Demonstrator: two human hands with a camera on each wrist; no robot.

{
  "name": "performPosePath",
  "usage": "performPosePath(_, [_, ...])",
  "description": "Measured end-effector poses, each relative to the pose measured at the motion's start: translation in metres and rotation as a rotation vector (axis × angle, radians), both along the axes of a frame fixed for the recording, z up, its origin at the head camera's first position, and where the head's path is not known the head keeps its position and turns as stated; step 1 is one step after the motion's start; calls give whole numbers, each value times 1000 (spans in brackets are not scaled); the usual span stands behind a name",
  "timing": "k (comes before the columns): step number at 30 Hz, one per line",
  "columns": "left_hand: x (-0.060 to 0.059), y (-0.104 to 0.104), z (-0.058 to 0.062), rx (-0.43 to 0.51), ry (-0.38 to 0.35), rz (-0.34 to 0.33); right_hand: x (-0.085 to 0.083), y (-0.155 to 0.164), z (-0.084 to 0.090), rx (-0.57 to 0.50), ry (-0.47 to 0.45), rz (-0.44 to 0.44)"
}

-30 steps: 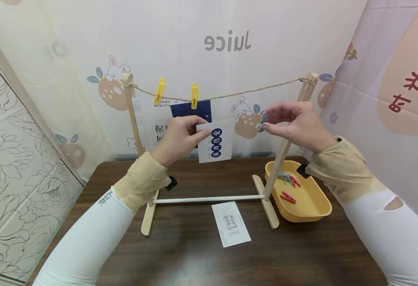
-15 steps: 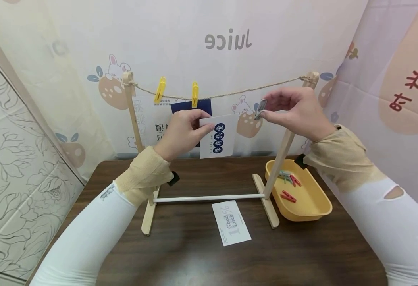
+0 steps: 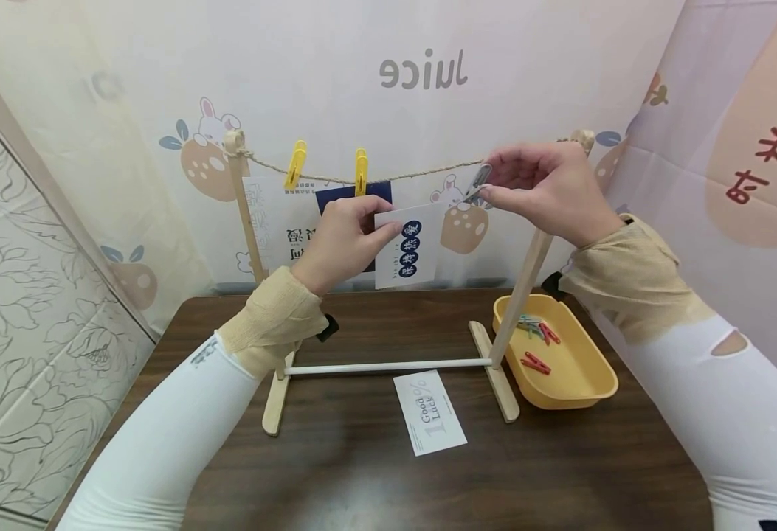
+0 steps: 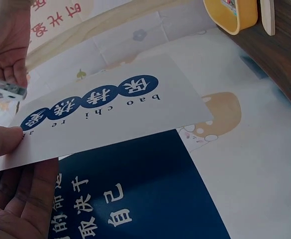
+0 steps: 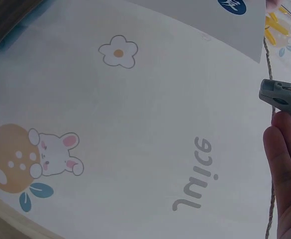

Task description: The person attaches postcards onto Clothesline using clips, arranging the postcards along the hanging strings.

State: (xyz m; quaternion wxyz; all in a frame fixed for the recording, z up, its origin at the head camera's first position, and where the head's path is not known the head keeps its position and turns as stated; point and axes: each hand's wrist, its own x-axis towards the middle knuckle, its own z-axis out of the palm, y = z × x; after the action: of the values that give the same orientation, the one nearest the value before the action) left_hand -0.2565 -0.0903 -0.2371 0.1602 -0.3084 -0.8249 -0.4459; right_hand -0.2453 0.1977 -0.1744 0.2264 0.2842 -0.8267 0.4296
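My left hand (image 3: 351,240) pinches the upper left corner of a white card (image 3: 421,254) with blue dots and characters, just below the rope (image 3: 421,175). In the left wrist view the card (image 4: 160,112) overlaps a navy card (image 4: 150,194). A grey clothespin (image 3: 477,181) sits between the thumb and fingers of my right hand (image 3: 550,188), near the card's upper right corner and apart from it in the right wrist view, where the clothespin (image 5: 284,94) appears beside the rope. Two yellow clothespins (image 3: 297,165) are clipped on the rope, with cards hanging there.
A wooden stand with a right post (image 3: 524,284) and white crossbar (image 3: 388,366) holds the rope. A yellow tub (image 3: 581,369) with red and green clothespins stands right of it. Another white card (image 3: 430,413) lies on the brown table (image 3: 335,472).
Both hands have risen toward the rope, the left with the card and the right with the clothespin. The clothespin has moved left, closer to the card's corner.
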Motion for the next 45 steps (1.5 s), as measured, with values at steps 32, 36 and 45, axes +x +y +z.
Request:
performPosePath(32, [-2, 16, 9, 20, 54, 9, -2, -15, 29, -27, 32, -86])
performPosePath(36, [-2, 19, 11, 23, 29, 18, -3, -16, 31, -31, 32, -86])
performPosePath(45, [-4, 21, 12, 16, 1, 34, -3, -25, 35, -6, 47, -67])
